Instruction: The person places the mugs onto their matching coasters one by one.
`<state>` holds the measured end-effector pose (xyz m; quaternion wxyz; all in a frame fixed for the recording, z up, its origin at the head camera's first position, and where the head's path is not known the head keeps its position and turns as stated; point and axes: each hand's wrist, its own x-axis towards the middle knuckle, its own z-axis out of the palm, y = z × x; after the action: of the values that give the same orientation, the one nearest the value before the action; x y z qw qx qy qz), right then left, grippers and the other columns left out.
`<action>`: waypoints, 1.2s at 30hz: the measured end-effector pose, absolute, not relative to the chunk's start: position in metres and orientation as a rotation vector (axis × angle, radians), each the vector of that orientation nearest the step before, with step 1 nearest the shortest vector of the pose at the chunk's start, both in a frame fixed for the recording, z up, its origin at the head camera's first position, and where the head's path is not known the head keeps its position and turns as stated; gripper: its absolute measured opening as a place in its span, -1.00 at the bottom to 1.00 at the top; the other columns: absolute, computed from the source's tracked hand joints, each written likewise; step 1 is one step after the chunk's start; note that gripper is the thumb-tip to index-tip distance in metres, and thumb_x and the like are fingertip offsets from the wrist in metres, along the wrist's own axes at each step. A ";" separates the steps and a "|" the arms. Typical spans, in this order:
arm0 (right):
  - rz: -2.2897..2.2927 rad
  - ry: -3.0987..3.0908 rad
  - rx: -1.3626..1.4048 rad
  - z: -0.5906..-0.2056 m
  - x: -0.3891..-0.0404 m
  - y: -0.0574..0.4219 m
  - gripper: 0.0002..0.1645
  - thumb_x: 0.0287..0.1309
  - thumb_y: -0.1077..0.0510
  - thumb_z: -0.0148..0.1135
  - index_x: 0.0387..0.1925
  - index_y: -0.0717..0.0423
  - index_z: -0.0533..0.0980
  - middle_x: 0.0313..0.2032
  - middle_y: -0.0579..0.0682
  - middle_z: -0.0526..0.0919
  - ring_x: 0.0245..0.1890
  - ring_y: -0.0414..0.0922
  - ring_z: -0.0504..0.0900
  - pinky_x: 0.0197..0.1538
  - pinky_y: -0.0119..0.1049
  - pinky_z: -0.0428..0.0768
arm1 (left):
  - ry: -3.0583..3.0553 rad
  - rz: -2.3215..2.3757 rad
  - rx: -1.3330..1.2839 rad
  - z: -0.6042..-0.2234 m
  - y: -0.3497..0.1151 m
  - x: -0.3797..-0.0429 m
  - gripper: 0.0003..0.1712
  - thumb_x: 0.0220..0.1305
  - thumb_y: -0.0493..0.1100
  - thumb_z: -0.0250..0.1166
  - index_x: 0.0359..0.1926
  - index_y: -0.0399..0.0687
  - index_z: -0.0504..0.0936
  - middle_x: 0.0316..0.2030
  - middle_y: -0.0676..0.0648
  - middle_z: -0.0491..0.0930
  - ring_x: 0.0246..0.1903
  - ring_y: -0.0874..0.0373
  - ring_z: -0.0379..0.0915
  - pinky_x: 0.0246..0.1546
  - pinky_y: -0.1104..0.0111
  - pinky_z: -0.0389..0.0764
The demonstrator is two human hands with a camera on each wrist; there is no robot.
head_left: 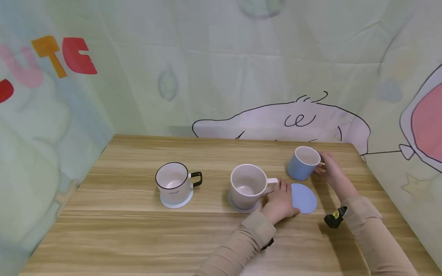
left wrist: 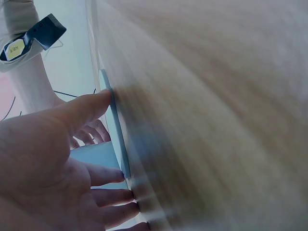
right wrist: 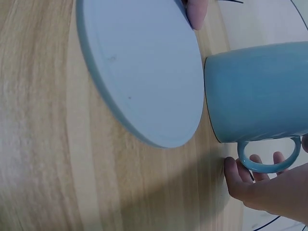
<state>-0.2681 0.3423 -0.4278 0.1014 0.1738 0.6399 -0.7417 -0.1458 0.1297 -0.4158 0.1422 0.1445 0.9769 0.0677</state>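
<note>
A light-blue round coaster lies on the wooden table. My left hand holds it by the edge, with the thumb and forefinger spread across its rim in the left wrist view. Just beyond the coaster is a blue mug with a pale inside. My right hand is at the mug's handle. The right wrist view shows fingers behind the handle loop and the thumb near its upper end. The mug's base is beside the coaster, apart from it.
A white mug stands on a pale coaster, its handle close to my left fingers. Farther left, a white mug with black rim and handle stands on another coaster. A printed cloth hangs behind the table.
</note>
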 end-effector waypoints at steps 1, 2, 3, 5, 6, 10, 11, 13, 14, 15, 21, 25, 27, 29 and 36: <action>-2.194 1.878 0.507 -0.428 -0.268 0.342 -0.86 0.24 -0.07 0.17 -0.41 -0.19 0.46 -0.56 -0.26 0.53 -0.51 -0.27 0.54 -0.35 -0.37 0.58 | 2.816 0.187 0.416 -0.416 0.130 -0.146 0.02 0.06 0.40 0.28 0.46 0.15 0.14 0.47 0.10 0.09 0.47 0.24 -0.04 0.20 0.33 0.43; -2.205 1.863 0.519 -0.429 -0.269 0.342 -0.85 0.22 -0.07 0.20 -0.44 -0.20 0.48 -0.56 -0.26 0.53 -0.52 -0.27 0.54 -0.35 -0.38 0.58 | 2.814 0.180 0.415 -0.415 0.130 -0.146 0.02 0.07 0.40 0.27 0.46 0.15 0.14 0.47 0.11 0.09 0.47 0.24 -0.05 0.20 0.33 0.43; -2.215 1.845 0.514 -0.430 -0.269 0.342 -0.85 0.19 -0.08 0.24 -0.45 -0.20 0.51 -0.56 -0.26 0.53 -0.52 -0.27 0.53 -0.35 -0.39 0.57 | 2.812 0.173 0.415 -0.415 0.130 -0.146 0.02 0.07 0.41 0.27 0.46 0.16 0.13 0.47 0.11 0.08 0.48 0.24 -0.05 0.20 0.33 0.43; -2.230 1.814 0.510 -0.432 -0.271 0.343 -0.82 0.19 -0.07 0.24 -0.51 -0.21 0.57 -0.56 -0.26 0.54 -0.52 -0.29 0.52 -0.36 -0.41 0.56 | 2.811 0.169 0.413 -0.415 0.130 -0.146 0.02 0.07 0.41 0.27 0.46 0.16 0.13 0.48 0.12 0.08 0.48 0.25 -0.06 0.20 0.33 0.43; -2.237 1.800 0.502 -0.433 -0.272 0.344 -0.80 0.20 -0.06 0.24 -0.53 -0.21 0.60 -0.56 -0.26 0.55 -0.53 -0.29 0.52 -0.36 -0.42 0.55 | 2.810 0.168 0.413 -0.414 0.130 -0.146 0.02 0.06 0.41 0.27 0.46 0.16 0.13 0.47 0.12 0.08 0.48 0.25 -0.06 0.20 0.33 0.43; -2.245 1.770 0.458 -0.436 -0.272 0.345 -0.69 0.29 -0.04 0.12 -0.56 -0.24 0.63 -0.54 -0.26 0.55 -0.54 -0.30 0.51 -0.39 -0.46 0.54 | 2.811 0.172 0.419 -0.414 0.130 -0.145 0.02 0.06 0.41 0.27 0.46 0.16 0.14 0.47 0.12 0.08 0.48 0.25 -0.05 0.21 0.34 0.42; -2.247 1.764 0.446 -0.437 -0.272 0.345 -0.68 0.31 -0.03 0.10 -0.55 -0.24 0.63 -0.54 -0.26 0.56 -0.54 -0.30 0.51 -0.40 -0.46 0.53 | 2.812 0.173 0.421 -0.413 0.129 -0.145 0.02 0.06 0.41 0.27 0.46 0.16 0.14 0.47 0.12 0.08 0.48 0.25 -0.05 0.21 0.34 0.42; -2.257 1.746 0.417 -0.436 -0.270 0.345 -0.67 0.33 -0.03 0.07 -0.53 -0.24 0.63 -0.52 -0.26 0.57 -0.54 -0.29 0.54 -0.41 -0.47 0.53 | 2.813 0.177 0.426 -0.413 0.129 -0.145 0.02 0.06 0.41 0.27 0.46 0.16 0.14 0.47 0.11 0.09 0.48 0.25 -0.05 0.22 0.34 0.42; -2.266 1.736 0.401 -0.435 -0.269 0.344 -0.68 0.33 -0.03 0.07 -0.52 -0.24 0.63 -0.51 -0.26 0.58 -0.55 -0.28 0.55 -0.40 -0.46 0.53 | 2.814 0.181 0.428 -0.413 0.129 -0.145 0.02 0.06 0.41 0.28 0.46 0.15 0.14 0.47 0.11 0.09 0.47 0.25 -0.04 0.22 0.34 0.42; -2.272 1.734 0.385 -0.434 -0.267 0.343 -0.68 0.33 -0.04 0.07 -0.51 -0.24 0.63 -0.50 -0.26 0.59 -0.55 -0.28 0.57 -0.40 -0.46 0.52 | 2.815 0.182 0.429 -0.413 0.128 -0.144 0.02 0.06 0.41 0.28 0.45 0.15 0.15 0.47 0.11 0.09 0.47 0.25 -0.04 0.22 0.34 0.42; -2.250 1.818 0.227 -0.428 -0.257 0.336 -0.75 0.34 -0.08 0.05 -0.44 -0.31 0.58 -0.44 -0.33 0.58 -0.52 -0.32 0.59 -0.32 -0.48 0.52 | 2.817 0.189 0.428 -0.412 0.128 -0.144 0.02 0.05 0.41 0.28 0.45 0.15 0.15 0.46 0.11 0.10 0.47 0.25 -0.03 0.19 0.33 0.44; -2.239 1.834 0.244 -0.432 -0.261 0.337 -0.79 0.34 -0.07 0.07 -0.40 -0.29 0.57 -0.45 -0.34 0.60 -0.50 -0.34 0.58 -0.33 -0.50 0.51 | 2.818 0.191 0.424 -0.412 0.128 -0.144 0.02 0.06 0.40 0.28 0.45 0.15 0.15 0.47 0.11 0.10 0.47 0.26 -0.03 0.20 0.33 0.44; -2.228 1.839 0.266 -0.435 -0.263 0.338 -0.83 0.34 -0.08 0.07 -0.37 -0.29 0.55 -0.46 -0.35 0.60 -0.49 -0.36 0.56 -0.33 -0.51 0.50 | 2.818 0.189 0.422 -0.412 0.128 -0.144 0.02 0.06 0.41 0.28 0.45 0.16 0.15 0.47 0.12 0.10 0.47 0.26 -0.03 0.19 0.32 0.44; -2.229 1.847 0.276 -0.438 -0.265 0.340 -0.83 0.35 -0.07 0.05 -0.35 -0.29 0.54 -0.49 -0.34 0.59 -0.51 -0.36 0.54 -0.35 -0.52 0.48 | 2.818 0.191 0.421 -0.412 0.128 -0.144 0.01 0.06 0.41 0.28 0.45 0.17 0.15 0.47 0.12 0.09 0.47 0.26 -0.03 0.18 0.32 0.44; -2.243 1.900 0.177 -0.442 -0.264 0.338 -0.78 0.40 -0.01 -0.03 -0.35 -0.27 0.52 -0.60 -0.29 0.50 -0.60 -0.35 0.42 -0.46 -0.53 0.42 | 2.814 0.191 0.415 -0.412 0.128 -0.144 0.01 0.05 0.41 0.28 0.45 0.18 0.16 0.47 0.12 0.09 0.47 0.27 -0.03 0.19 0.32 0.43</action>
<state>-0.2643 0.3377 -0.4417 0.0980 0.0598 0.6421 -0.7580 -0.1437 0.1279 -0.4116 0.1449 0.1442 0.9766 0.0665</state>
